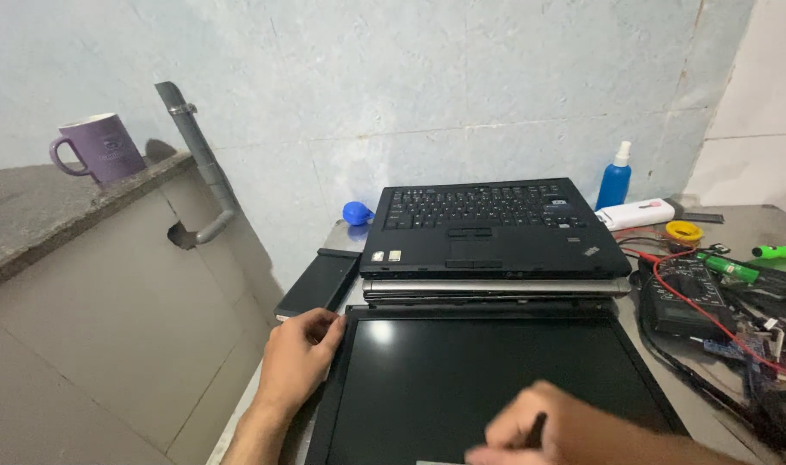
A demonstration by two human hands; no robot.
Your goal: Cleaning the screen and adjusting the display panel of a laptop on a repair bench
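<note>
Far off to the left of your fingers, a purple mug with a handle [100,146] sits on a grey stone ledge [31,215]. Nearer, just past your left fingertips, lies a flat black box [317,284].

Your left hand [297,357] rests on the left edge of the big black flat screen panel [488,387]. Its fingers are curled close together and press on the frame's top left corner. The panel lies flat, face up, right under both your hands, and it looks to be off its laptop.

Just beyond your fingers sits a black laptop base with its keyboard showing [492,228], stacked on a grey closed laptop [496,288].

Your right hand [557,426] is over the lower part of the panel. Its fingers are pinched around a thin dark tool [538,429], though blur hides the tip.

To the right of your right fingers sit a blue spray bottle [615,178], a dark meter with red wires [690,297] and a green pen-like tool [780,251].

The frame is on the panel and looks whole, so I think the work on it is at an early stage.
</note>
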